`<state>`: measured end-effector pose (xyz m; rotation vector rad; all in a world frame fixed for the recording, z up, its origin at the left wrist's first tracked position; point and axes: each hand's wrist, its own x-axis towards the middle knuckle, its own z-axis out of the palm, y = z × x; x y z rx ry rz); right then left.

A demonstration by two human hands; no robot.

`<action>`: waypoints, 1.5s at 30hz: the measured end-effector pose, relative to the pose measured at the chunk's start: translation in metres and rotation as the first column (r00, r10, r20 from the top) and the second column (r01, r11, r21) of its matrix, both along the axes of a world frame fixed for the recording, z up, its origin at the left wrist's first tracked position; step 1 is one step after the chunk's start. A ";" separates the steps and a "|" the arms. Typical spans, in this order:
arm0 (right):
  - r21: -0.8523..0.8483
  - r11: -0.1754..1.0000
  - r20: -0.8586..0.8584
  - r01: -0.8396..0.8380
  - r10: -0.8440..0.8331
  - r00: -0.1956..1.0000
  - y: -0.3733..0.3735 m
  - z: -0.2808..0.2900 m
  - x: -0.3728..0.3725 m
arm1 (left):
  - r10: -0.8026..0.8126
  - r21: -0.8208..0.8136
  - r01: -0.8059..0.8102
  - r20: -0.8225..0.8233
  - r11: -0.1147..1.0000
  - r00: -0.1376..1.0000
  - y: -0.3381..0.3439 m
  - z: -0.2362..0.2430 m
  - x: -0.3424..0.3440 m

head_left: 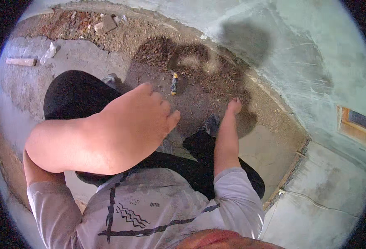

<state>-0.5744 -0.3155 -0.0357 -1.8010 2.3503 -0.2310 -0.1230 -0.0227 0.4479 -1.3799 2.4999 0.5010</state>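
Note:
Large and close to the camera, my left hand [137, 120] shows its back. Its fingers bend down and away, and the hand itself hides whatever may be inside them. Farther out on the right, my right hand [235, 106] is low over the gritty ground at the edge of the rubble, its fingers drawn together. Anything between them is too small to make out. Between the two hands, a slim cylinder with yellow ends and a dark patterned middle [174, 84] lies on the ground, touched by neither hand.
A strip of gravel and broken rubble [75, 25] runs along the foot of a pale green wall [299, 50]. A wooden block [21, 62] and a crumpled clear plastic piece [48, 53] lie far left. At right are a wood-framed opening [355, 122] and a thin cable [315, 202].

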 end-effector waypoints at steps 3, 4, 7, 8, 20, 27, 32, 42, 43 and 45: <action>0.090 0.970 -0.111 -0.226 0.235 0.966 0.011 0.013 0.047 | -0.016 -0.028 0.016 0.000 0.999 1.000 0.002 -0.002 -0.001; 0.092 0.969 -0.125 -0.229 0.240 0.963 0.010 0.023 0.059 | -0.028 -0.035 0.027 -0.008 0.999 1.000 0.003 -0.002 -0.002; 0.025 0.935 -0.050 -0.354 0.355 0.934 0.011 0.048 0.077 | -0.034 -0.046 0.035 0.012 0.998 0.999 0.006 0.000 -0.004; 0.037 0.935 -0.051 -0.354 0.355 0.933 0.011 0.054 0.081 | -0.053 -0.045 0.054 0.029 0.998 0.998 0.007 0.001 -0.004; 0.083 0.962 -0.129 -0.262 0.271 0.954 -0.009 0.012 0.017 | 0.099 0.037 -0.099 0.001 0.994 0.995 0.031 0.000 0.017; 0.167 0.977 0.367 0.136 -0.189 0.911 -0.048 0.010 0.035 | 0.124 0.067 -0.124 0.011 0.990 0.992 0.027 0.000 0.025; -0.014 0.955 0.625 0.295 -0.222 0.748 -0.022 0.004 0.028 | 0.129 0.117 -0.129 0.008 0.985 0.992 0.030 0.000 0.022; 0.227 0.960 0.636 0.161 -0.272 0.722 -0.067 0.004 0.028 | 0.077 0.032 -0.077 0.006 0.997 0.997 0.034 -0.001 0.021; 0.222 0.968 0.667 0.118 -0.239 0.706 -0.070 0.004 0.035 | 0.082 0.027 -0.082 -0.022 0.996 0.996 0.034 -0.001 0.020; -0.162 0.970 0.273 -0.179 0.218 0.937 -0.071 0.006 0.049 | 0.068 0.055 -0.068 0.014 0.996 0.998 0.034 -0.003 0.018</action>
